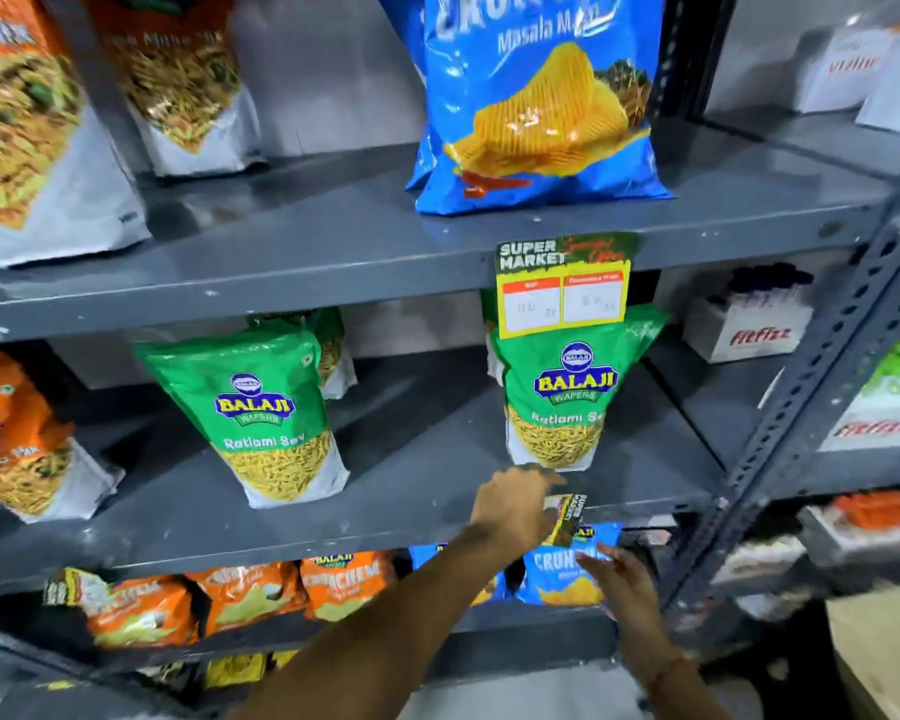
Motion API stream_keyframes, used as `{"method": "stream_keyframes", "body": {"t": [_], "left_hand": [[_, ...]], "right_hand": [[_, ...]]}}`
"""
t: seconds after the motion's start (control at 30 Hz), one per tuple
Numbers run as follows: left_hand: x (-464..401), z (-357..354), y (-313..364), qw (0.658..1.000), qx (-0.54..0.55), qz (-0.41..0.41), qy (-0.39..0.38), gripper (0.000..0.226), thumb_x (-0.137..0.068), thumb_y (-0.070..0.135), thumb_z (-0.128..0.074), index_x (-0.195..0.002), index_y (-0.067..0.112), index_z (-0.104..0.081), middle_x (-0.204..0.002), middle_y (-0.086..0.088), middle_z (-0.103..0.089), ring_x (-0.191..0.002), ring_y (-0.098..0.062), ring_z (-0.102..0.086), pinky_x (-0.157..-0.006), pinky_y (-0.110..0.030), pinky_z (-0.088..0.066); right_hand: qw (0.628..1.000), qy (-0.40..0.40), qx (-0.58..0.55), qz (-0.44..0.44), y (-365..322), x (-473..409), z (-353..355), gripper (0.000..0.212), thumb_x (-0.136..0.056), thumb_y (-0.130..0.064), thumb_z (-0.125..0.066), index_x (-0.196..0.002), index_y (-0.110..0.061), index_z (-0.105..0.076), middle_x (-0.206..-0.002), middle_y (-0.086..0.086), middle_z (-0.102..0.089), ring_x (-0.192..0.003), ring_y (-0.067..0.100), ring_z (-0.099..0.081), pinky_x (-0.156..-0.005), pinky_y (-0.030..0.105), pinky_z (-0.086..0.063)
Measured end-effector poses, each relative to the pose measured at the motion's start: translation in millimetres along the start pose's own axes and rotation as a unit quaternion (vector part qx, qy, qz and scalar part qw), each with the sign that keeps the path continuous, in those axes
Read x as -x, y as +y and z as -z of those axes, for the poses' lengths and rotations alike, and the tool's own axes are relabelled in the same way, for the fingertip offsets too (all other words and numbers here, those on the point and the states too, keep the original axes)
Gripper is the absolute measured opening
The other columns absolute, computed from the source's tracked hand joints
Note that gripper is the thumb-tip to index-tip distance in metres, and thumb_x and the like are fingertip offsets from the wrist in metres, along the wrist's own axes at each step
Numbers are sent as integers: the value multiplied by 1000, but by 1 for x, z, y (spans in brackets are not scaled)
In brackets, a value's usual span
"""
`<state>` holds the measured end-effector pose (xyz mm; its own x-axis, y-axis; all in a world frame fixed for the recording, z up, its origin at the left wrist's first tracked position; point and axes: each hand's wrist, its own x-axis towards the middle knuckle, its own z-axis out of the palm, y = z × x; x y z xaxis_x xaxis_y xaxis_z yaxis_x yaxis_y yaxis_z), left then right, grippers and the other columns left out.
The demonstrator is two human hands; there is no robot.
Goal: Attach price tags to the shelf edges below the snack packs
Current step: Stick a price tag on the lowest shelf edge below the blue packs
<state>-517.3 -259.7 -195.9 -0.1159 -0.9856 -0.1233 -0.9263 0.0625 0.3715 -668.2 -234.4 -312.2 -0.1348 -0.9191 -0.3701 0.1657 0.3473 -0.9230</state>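
Pinching a light, floppy price tag (567, 519) by its edge in left hand (513, 506) at shelf edge (333, 543), right hand (619, 584) hovering open, empty.

Grey metal shelving unit (333, 252) with several tiers. On the top visible tier stand orange-and-white snack pouches (37, 142) at left and a blue chips bag (536, 111) at right. The tier below carries two green Balaji pouches (276, 407), upright. Lower down, orange packs (230, 595) and small blue packs (562, 569) sit together.
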Motion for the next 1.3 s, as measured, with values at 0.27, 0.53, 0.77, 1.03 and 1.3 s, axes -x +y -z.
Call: {"method": "stream_keyframes", "body": {"t": [0.27,0.53,0.77,1.03,1.3], "left_hand": [[-30,-18,21,994,-105,-26,7,25,-85,13,-60,-108,16,-68,-108,-17,-71,-101,-43,-63,-81,-43,-54],[-38,-25,14,996,-81,-26,41,18,-89,23,-57,-99,14,-69,-100,-16,-73,-94,-44,-65,-77,-41,-54],[-15,-49,-23,987,95,91,92,22,-84,44,-59,-94,26,-67,-91,-2,-78,-90,-31,-70,-78,-39,-58],[21,-98,-27,935,243,223,131,21,-80,36,-70,-76,15,-72,-78,-4,-78,-80,-25,-71,-65,-29,-49],[20,-106,-22,917,271,239,172,22,-80,38,-71,-76,17,-73,-75,-2,-78,-74,-23,-71,-65,-32,-53]], "right_hand": [[991,-54,-79,-92,32,-14,-11,16,-91,-2,-56,-102,-9,-65,-99,1,-64,-87,6,-64,-71,23,-45],[991,10,-96,-89,38,-22,-17,2,-85,-17,-69,-85,-15,-70,-81,-1,-70,-90,19,-60,-70,27,-44],[996,-31,-51,70,6,-20,25,6,-79,-5,-71,-82,-7,-76,-74,-1,-74,-70,9,-63,-67,22,-49],[989,6,90,113,17,-36,31,15,-74,-6,-78,-70,-20,-77,-75,-1,-77,-67,8,-67,-68,17,-53],[983,67,105,132,17,-43,25,7,-74,-11,-79,-76,-17,-78,-75,-5,-77,-74,21,-71,-79,39,-56]]}}
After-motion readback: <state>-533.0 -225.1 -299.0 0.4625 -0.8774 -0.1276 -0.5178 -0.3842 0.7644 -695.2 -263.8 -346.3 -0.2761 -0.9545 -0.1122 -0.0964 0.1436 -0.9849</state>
